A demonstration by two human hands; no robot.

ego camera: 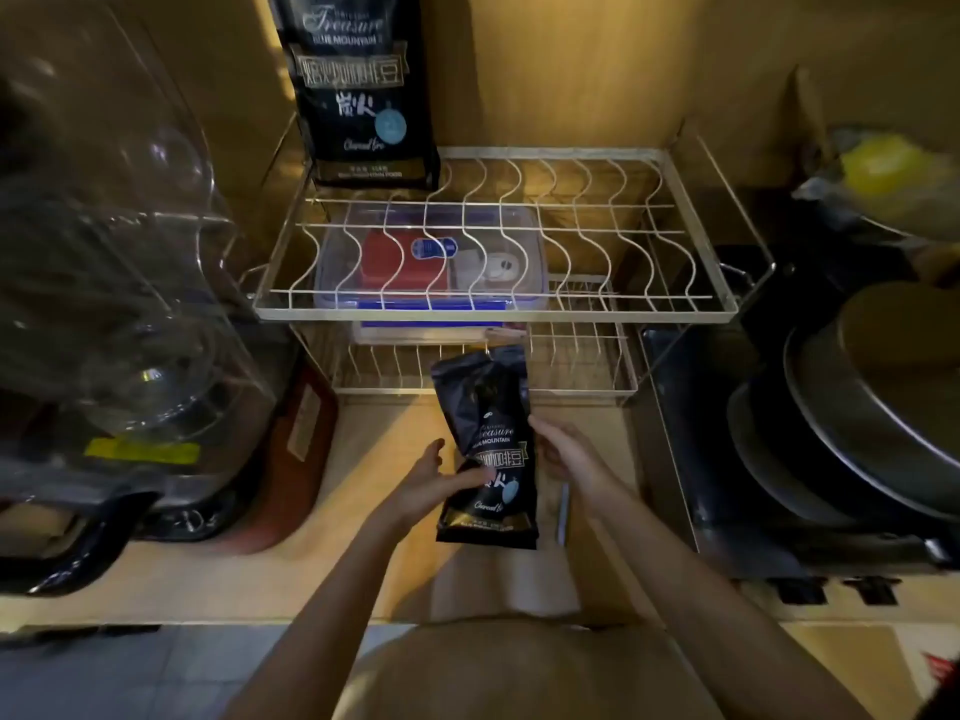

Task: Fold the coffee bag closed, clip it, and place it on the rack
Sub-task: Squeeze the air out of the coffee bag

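A black coffee bag point(485, 418) with gold lettering stands upright on the wooden counter in front of the wire rack point(696, 236). Its top end is crumpled and reaches the rack's lower tier. My left hand point(441, 478) presses the bag's lower left side with fingers curled around it. My right hand point(563, 452) holds its right edge at mid height. A second, larger coffee bag point(358, 90) of the same brand stands on the rack's top tier at the back left. I cannot make out a clip for certain.
A clear lidded box point(431, 267) with red and blue contents lies under the top tier. A clear plastic appliance point(114, 262) stands at the left. Dark pans point(857, 428) are stacked at the right. A thin pale stick point(562, 511) lies on the counter by my right wrist.
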